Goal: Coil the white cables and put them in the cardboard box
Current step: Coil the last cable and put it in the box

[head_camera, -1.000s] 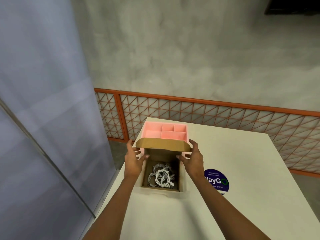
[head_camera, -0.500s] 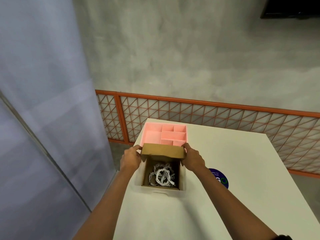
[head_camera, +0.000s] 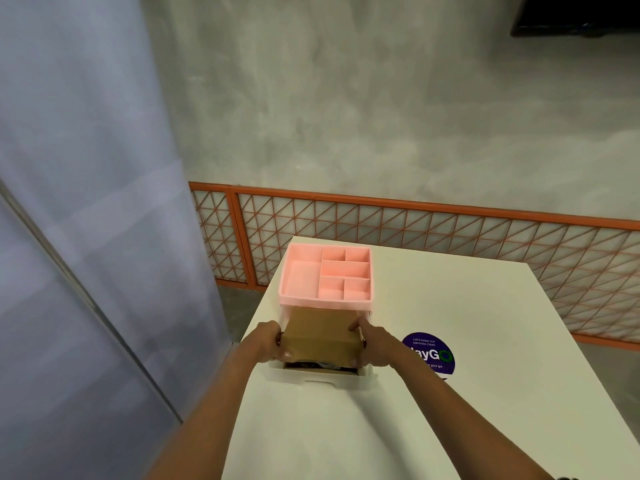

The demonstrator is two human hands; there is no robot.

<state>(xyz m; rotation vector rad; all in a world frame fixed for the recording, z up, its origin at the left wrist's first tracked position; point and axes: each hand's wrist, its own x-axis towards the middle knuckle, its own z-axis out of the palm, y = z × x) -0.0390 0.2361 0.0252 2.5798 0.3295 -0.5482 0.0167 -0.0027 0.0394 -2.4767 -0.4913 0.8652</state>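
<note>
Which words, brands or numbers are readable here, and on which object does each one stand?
"ayGO": large white and green letters on the round purple sticker on the white table; its first letter is hidden by the right forearm.
Small lines above and below on that sticker: too blurred to read.
No other text is visible.

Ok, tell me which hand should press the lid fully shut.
Either, slightly the left hand: its thumb already lies on the near corner of the lid, above the gap into the box. The right hand grips the side edge.
</note>
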